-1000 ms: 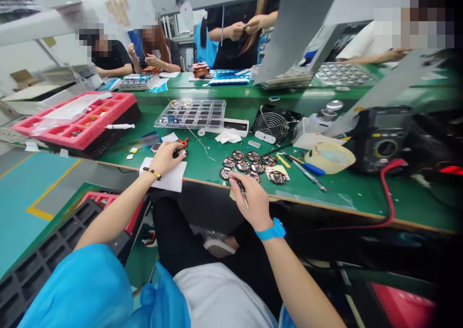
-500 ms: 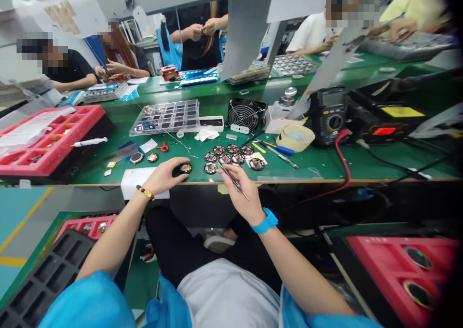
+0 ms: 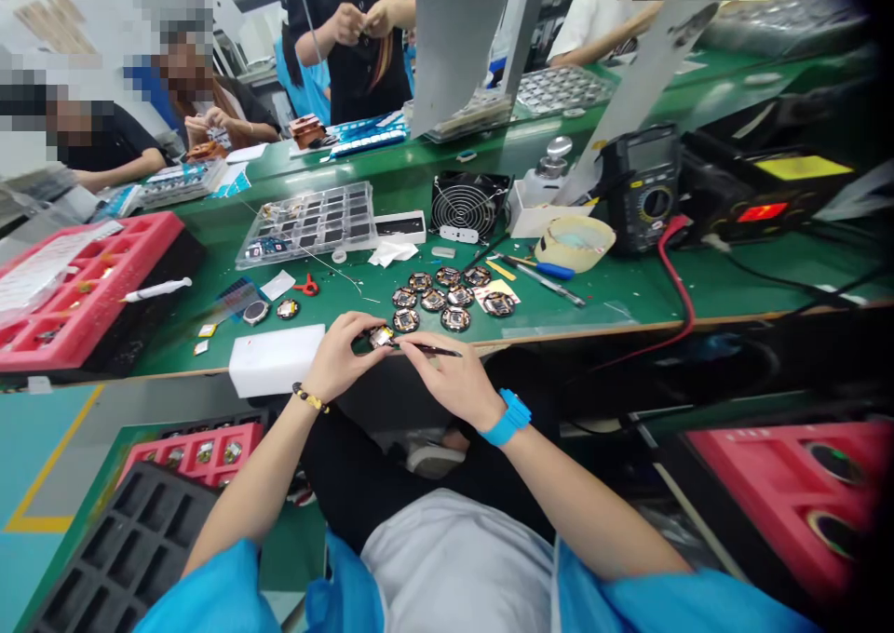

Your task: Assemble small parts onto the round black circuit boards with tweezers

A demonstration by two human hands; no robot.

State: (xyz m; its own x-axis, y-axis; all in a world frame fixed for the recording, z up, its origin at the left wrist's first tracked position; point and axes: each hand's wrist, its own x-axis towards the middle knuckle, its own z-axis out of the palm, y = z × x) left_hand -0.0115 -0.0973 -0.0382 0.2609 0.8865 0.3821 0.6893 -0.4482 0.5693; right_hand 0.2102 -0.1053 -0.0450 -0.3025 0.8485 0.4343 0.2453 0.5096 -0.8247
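The round board (image 3: pixel 381 337) in the left grip (image 3: pixel 342 358) is half covered by fingers (image 3: pixel 358 329), its detail too small to read, and the tips of the tweezers (image 3: pixel 429 349) vanish against it. The red tray (image 3: pixel 789 484) at lower right fades into the dark, blurred edge. The black tray (image 3: pixel 118 558) runs off the bottom.

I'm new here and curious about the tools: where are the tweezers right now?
Head view, near the middle, at the near edge of the green bench: the right hand holds the tweezers, tips at the round part in the left hand.
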